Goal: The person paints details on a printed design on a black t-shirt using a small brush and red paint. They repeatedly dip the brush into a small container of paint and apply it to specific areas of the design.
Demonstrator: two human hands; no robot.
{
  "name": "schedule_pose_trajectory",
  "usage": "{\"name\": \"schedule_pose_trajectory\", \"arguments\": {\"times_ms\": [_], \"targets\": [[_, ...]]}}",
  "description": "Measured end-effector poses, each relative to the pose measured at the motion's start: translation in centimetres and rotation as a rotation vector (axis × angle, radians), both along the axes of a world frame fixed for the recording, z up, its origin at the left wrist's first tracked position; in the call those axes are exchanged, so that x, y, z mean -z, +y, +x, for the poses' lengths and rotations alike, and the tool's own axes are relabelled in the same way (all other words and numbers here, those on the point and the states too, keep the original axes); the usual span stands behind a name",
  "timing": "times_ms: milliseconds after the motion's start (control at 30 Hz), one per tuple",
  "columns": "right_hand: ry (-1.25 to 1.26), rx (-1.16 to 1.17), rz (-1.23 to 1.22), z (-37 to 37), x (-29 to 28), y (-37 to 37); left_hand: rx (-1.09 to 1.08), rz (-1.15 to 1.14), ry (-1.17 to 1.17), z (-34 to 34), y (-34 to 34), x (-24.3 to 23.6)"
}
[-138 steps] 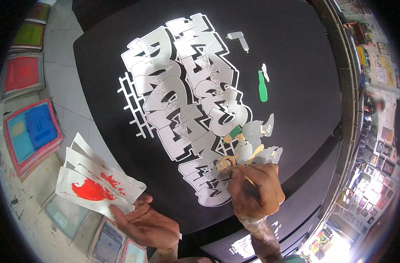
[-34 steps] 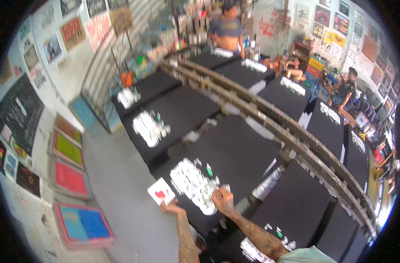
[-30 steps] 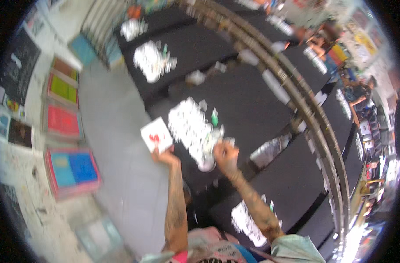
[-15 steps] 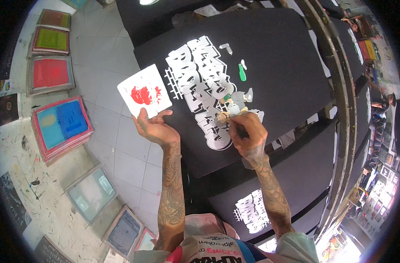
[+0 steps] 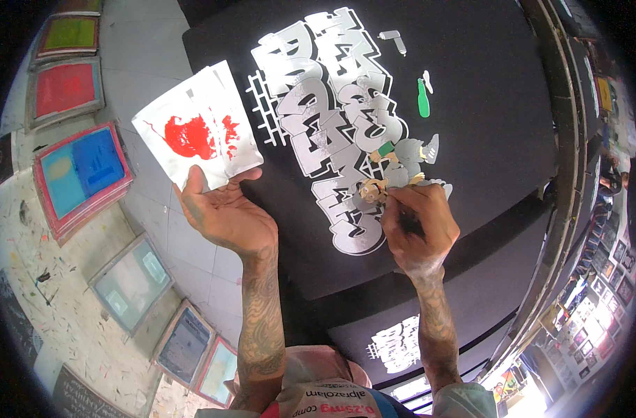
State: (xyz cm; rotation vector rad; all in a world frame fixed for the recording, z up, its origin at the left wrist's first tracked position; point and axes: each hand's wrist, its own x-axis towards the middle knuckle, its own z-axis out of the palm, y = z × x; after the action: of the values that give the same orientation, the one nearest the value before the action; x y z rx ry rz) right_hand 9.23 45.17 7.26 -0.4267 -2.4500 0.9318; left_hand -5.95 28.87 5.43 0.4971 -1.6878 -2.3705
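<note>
My left hand (image 5: 220,212) holds folded white paper (image 5: 196,132) by its lower edge, thumb on top; red paint is smeared across it. My right hand (image 5: 419,226) is closed in a pinch at a small printed cartoon figure (image 5: 370,190) in grey, tan and green; what its fingers grip is hidden. The figure overlaps big white and grey graffiti lettering (image 5: 304,122) with a black interior, printed on black fabric (image 5: 492,132). Above the figure are a green printed bottle shape (image 5: 422,97) and a small grey printed shape (image 5: 394,38).
Framed screens (image 5: 84,181) in several colours lean along a paint-spattered ledge at the left, beside a tiled floor (image 5: 140,63). A curved rail (image 5: 565,139) borders the right. Another printed black piece (image 5: 394,348) lies below. Pictures cover the far right wall (image 5: 607,296).
About a second ago the view took in the whole room; now it looks closely down. My left hand with the paper sits further left than half a second ago. My right hand stays at the figure.
</note>
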Motion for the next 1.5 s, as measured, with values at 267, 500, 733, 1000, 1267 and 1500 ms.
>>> {"name": "schedule_pose_trajectory", "arguments": {"times_ms": [267, 500, 733, 1000, 1267, 1500], "targets": [[-0.023, 0.013, 0.0, -0.03, 0.25, -0.12, 0.005, -0.073, 0.029, 0.38, -0.52, 0.67], [-0.035, 0.035, -0.026, 0.15, -0.03, -0.09, 0.012, -0.098, 0.031, 0.57, -0.22, 0.83], [-0.035, 0.057, -0.054, -0.04, 0.22, -0.52, 0.05, -0.091, 0.064, 0.28, -0.72, 0.91], [-0.033, 0.048, -0.041, -0.1, 0.12, -0.38, 0.053, -0.093, 0.051, 0.17, -0.42, 0.48], [-0.03, 0.062, -0.04, 0.01, 0.34, -0.53, 0.05, -0.116, 0.06, 0.3, -0.53, 0.53], [-0.025, 0.049, -0.033, 0.0, 0.24, -0.41, 0.024, -0.087, 0.08, 0.33, -0.1, 0.17]]}}
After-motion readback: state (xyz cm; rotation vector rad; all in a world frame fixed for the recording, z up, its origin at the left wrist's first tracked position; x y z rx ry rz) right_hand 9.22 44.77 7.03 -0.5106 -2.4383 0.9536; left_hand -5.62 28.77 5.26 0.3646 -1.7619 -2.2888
